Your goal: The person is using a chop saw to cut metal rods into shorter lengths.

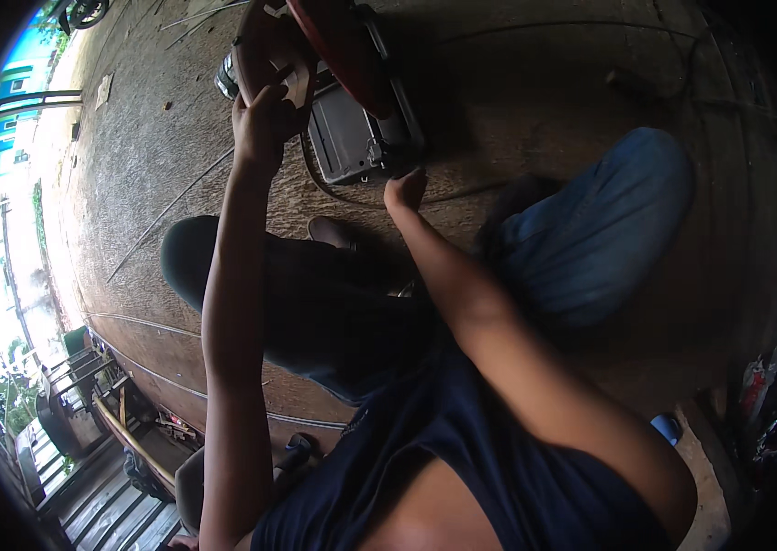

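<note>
A floor-standing cut-off saw [343, 133] with a grey metal base is in front of me, its far end cut off by the upper edge of the view. Above the base rises its dark red, curved guard [338, 50]. My left hand [269, 129] is closed at the guard's near left edge, with the thumb up. Low at the base's near right corner, my right hand [406, 189] looks curled. Its fingers are partly hidden in shadow, and what they hold I cannot make out. A small metal catch [375, 151] shows on the base's near end.
A dark cable [444, 195] runs from the saw across the rough floor. Thin metal rods [168, 211] lie to the left. My knees [604, 220] flank the work. Scrap metal and a framed bench [76, 386] stand lower left; clutter [765, 386] lies at the right edge.
</note>
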Available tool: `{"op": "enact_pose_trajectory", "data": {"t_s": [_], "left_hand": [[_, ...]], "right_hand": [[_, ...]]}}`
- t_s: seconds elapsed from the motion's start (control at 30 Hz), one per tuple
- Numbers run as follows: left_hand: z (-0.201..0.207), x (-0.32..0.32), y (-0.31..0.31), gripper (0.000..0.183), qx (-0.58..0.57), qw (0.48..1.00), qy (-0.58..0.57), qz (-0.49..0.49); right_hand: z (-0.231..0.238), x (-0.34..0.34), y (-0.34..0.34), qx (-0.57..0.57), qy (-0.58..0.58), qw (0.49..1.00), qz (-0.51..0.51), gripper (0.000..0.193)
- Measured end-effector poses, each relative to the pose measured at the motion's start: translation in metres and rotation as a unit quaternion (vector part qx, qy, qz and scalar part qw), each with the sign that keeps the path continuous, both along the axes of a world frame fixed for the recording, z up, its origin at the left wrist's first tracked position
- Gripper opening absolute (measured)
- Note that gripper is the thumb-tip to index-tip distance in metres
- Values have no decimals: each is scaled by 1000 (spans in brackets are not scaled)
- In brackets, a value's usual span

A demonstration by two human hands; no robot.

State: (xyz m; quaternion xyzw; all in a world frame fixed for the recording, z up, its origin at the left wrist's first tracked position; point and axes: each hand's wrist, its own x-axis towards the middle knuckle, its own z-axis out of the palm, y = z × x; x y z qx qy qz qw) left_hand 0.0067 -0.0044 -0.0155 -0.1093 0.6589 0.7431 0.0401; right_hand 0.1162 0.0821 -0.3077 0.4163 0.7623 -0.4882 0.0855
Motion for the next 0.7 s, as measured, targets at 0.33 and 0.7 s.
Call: {"op": "enact_pose_trajectory", "data": {"t_s": [0.33, 0.7], "left_hand": [[3, 2, -5, 34, -10, 1000, -9, -26], [0, 0, -6, 32, -14, 999, -5, -30]], "right_hand": [[-28, -12, 25, -584, 51, 801, -124, 39], [-61, -12, 5, -767, -6, 463, -443, 19]]}}
